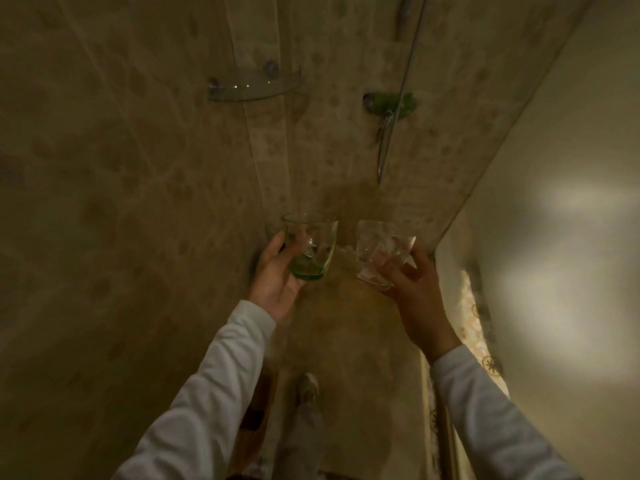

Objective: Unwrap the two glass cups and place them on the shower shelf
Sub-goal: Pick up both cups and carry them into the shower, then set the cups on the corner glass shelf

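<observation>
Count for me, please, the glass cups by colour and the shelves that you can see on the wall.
green glass cup: 1
clear glass cup: 1
glass corner shelf: 1
Total: 3

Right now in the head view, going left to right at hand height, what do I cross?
left hand → green glass cup → clear glass cup → right hand. Each hand holds its own cup, and the two cups are apart.
</observation>
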